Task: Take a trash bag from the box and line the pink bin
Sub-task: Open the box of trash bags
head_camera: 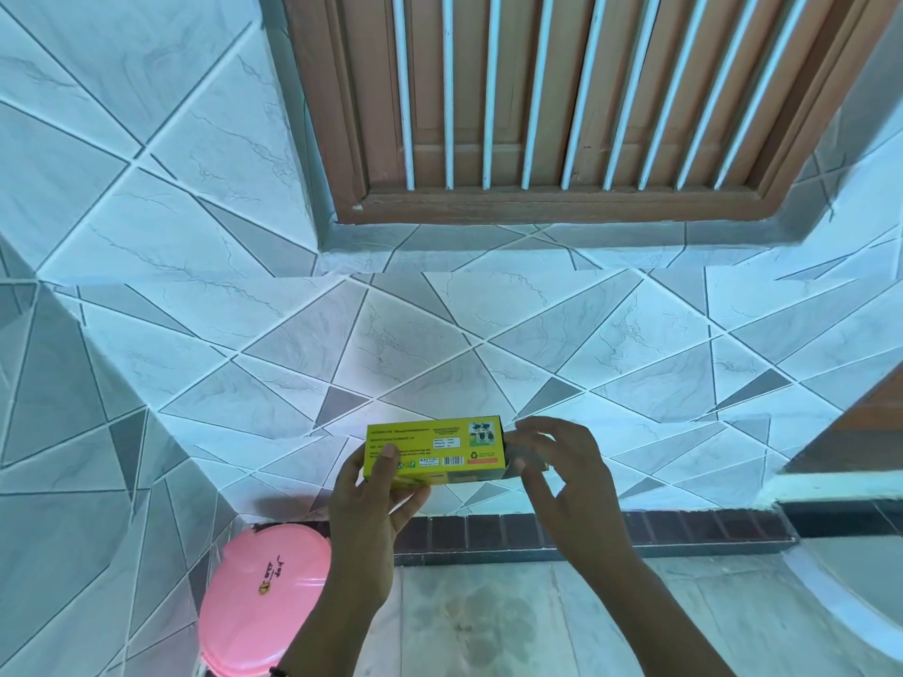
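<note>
A yellow-green trash bag box point(435, 447) is held level in front of the tiled wall. My left hand point(376, 500) grips its left end, thumb on the printed face. My right hand point(562, 476) is at the box's right end, fingers curled around the grey end flap point(527, 461), which stands out from the box. No trash bag is visible. The pink bin point(259, 598) stands on the floor at the lower left with its pink lid shut, below and left of my left forearm.
A tiled wall point(440, 344) with a brown barred window point(562, 100) fills the view ahead. A dark brick-pattern skirting strip point(635, 530) runs along the wall's base above the pale marble floor point(513, 623). A curved white fixture edge point(855, 579) is at the lower right.
</note>
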Tool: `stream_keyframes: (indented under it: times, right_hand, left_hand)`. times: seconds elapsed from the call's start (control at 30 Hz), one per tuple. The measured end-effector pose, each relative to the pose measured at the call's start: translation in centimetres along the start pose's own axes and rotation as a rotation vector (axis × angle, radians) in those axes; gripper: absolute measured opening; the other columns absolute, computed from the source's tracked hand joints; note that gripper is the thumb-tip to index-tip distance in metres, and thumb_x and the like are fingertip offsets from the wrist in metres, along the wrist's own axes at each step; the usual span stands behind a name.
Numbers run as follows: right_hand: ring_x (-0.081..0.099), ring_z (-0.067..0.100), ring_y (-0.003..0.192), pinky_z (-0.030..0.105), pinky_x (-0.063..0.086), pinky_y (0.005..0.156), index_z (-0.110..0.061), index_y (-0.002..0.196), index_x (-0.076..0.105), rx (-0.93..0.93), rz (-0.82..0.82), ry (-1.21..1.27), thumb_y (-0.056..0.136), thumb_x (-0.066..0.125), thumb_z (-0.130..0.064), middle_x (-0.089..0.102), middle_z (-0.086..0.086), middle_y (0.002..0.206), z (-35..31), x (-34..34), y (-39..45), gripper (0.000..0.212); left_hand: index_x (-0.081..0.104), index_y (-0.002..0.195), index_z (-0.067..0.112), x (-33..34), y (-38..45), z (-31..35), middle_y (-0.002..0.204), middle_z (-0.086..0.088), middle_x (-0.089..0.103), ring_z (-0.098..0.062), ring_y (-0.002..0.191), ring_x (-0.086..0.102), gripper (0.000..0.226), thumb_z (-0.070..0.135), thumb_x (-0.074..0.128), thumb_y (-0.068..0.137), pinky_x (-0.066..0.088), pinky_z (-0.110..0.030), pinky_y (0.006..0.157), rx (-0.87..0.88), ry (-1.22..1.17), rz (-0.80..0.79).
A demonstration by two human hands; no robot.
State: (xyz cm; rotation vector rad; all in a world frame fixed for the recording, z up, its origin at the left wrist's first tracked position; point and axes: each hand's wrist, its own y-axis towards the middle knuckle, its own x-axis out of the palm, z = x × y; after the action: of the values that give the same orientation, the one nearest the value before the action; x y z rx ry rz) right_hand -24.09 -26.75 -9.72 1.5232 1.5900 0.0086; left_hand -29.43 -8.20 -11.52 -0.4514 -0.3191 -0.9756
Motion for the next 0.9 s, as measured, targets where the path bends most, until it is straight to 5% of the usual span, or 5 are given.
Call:
stream_keyframes:
  times: [0.17, 0.3, 0.47, 0.63, 0.9]
  right_hand:
    - [0.054, 0.001, 0.085, -0.001, 0.036, 0.076, -0.017, 0.078, 0.070, 0.123, 0.037, 0.066, 0.082, 0.058, -0.024, 0.062, -0.017, 0.079, 0.0, -0.5, -0.3, 0.015]
    - [0.059, -0.001, 0.082, 0.004, 0.040, 0.068, -0.020, 0.081, 0.074, 0.279, -0.095, 0.191, 0.084, 0.064, -0.017, 0.067, -0.017, 0.075, -0.5, -0.7, -0.3, 0.011]
    - [0.061, -0.005, 0.079, 0.002, 0.041, 0.067, -0.037, 0.113, 0.061, 0.367, -0.178, 0.264, 0.085, 0.061, -0.007, 0.066, -0.020, 0.082, -0.7, -0.8, 0.0, 0.041]
    - [0.063, 0.013, 0.077, 0.018, 0.049, 0.076, -0.024, 0.106, 0.070, 0.580, -0.324, 0.619, 0.082, 0.054, 0.010, 0.072, 0.001, 0.085, -0.2, -0.5, -0.4, 0.045]
    - [0.070, 0.028, 0.088, 0.036, 0.059, 0.072, -0.005, 0.115, 0.058, 0.815, -0.085, 1.273, 0.070, 0.070, 0.006, 0.070, 0.013, 0.101, 1.6, 0.3, 0.3, 0.048]
  left_hand:
    - [0.060, 0.096, 0.015, 0.5, -0.2, -0.1, 0.076, -0.001, 0.074, -0.031, 0.081, 0.064, 0.009, 0.020, 0.056, 0.089, 0.060, -0.038, 0.075, 0.010, -0.045, 0.038]
    - [0.060, 0.099, 0.016, 0.6, -0.1, 0.2, 0.075, 0.000, 0.074, -0.029, 0.078, 0.066, 0.015, 0.023, 0.061, 0.085, 0.059, -0.039, 0.076, 0.018, -0.023, 0.027]
    - [0.059, 0.108, 0.017, 0.6, -0.3, 0.5, 0.081, -0.002, 0.075, -0.020, 0.072, 0.071, 0.083, 0.056, 0.085, 0.040, 0.060, -0.036, 0.071, -0.002, 0.000, 0.005]
    - [0.056, 0.115, 0.026, 2.6, -0.5, 2.3, 0.095, -0.007, 0.069, -0.018, 0.076, 0.069, 0.038, 0.017, 0.068, 0.081, 0.059, -0.035, 0.077, 0.160, 0.226, -0.058]
    - [0.054, 0.114, 0.041, 7.2, 0.5, 6.8, 0.096, 0.010, 0.070, -0.009, 0.077, 0.070, 0.044, 0.034, 0.073, 0.075, 0.054, -0.017, 0.070, 0.443, 0.655, -0.271]
